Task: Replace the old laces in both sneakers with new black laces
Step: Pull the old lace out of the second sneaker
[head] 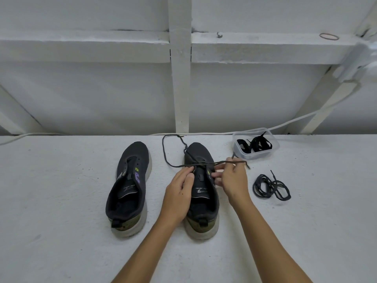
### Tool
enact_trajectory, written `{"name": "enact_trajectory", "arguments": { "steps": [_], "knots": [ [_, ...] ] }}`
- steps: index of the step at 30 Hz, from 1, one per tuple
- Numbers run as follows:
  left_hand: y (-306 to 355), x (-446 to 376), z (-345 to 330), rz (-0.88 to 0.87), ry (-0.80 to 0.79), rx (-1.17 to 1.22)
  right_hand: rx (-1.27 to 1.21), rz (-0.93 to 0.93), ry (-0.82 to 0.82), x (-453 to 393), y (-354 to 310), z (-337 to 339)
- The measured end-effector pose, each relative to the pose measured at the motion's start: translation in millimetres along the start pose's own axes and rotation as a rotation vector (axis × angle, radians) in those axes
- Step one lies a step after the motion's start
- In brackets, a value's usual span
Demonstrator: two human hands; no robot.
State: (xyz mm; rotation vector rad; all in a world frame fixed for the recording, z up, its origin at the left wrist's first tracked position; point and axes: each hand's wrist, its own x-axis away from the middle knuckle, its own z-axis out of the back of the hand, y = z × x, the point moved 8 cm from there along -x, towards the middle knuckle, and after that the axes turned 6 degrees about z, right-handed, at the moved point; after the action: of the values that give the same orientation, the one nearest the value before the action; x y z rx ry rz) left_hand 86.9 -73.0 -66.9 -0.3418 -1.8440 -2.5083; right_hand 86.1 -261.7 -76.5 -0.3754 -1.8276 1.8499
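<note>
Two dark sneakers stand side by side on the white surface, toes away from me. The left sneaker (130,184) has bare eyelets, no lace in it. The right sneaker (201,193) has a dark lace (169,158) threaded through its front eyelets, one end looping out to the far left. My left hand (179,190) pinches the lace at the sneaker's left eyelets. My right hand (230,176) grips the lace's other end, pulled out to the right. A removed dark lace (271,187) lies coiled to the right.
A clear plastic tub (256,145) with black laces in it stands at the back right. A white cable (295,121) runs along the wall's foot. White wall beams rise behind the surface; a rubber band (328,36) lies on a ledge.
</note>
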Motion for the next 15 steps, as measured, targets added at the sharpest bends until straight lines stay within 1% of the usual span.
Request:
{"name": "enact_trajectory", "arguments": {
  "steps": [1,2,4,6,8,11,12,13,15],
  "knots": [
    [0.0,0.3,0.6,0.002,-0.001,0.003,-0.02,-0.009,-0.008,0.1,3.6,-1.5],
    [0.0,0.3,0.9,0.002,-0.001,0.005,0.007,0.004,-0.059,1.2,5.6,-4.7],
    [0.5,0.3,1.2,-0.003,0.003,0.006,0.145,0.073,-0.192,6.3,2.3,-11.8],
    [0.5,-0.3,0.9,-0.006,0.002,0.002,0.253,0.156,-0.233,6.9,-4.2,-13.4],
    [0.4,-0.8,0.7,-0.01,0.003,-0.005,0.25,0.195,-0.169,3.8,-9.0,-9.4],
    [0.1,-1.2,0.0,-0.01,-0.001,-0.007,-0.116,0.011,0.068,-2.5,-0.3,8.1],
    [-0.1,-1.0,-0.1,-0.009,-0.003,-0.011,-0.18,-0.019,0.086,-2.8,2.0,10.7],
    [0.0,-0.7,0.1,-0.009,-0.003,-0.014,-0.177,-0.024,0.036,-2.0,1.2,8.8],
    [0.0,-1.1,1.2,-0.013,0.002,-0.015,-0.048,-0.008,-0.171,3.0,1.3,-4.7]
  ]
}}
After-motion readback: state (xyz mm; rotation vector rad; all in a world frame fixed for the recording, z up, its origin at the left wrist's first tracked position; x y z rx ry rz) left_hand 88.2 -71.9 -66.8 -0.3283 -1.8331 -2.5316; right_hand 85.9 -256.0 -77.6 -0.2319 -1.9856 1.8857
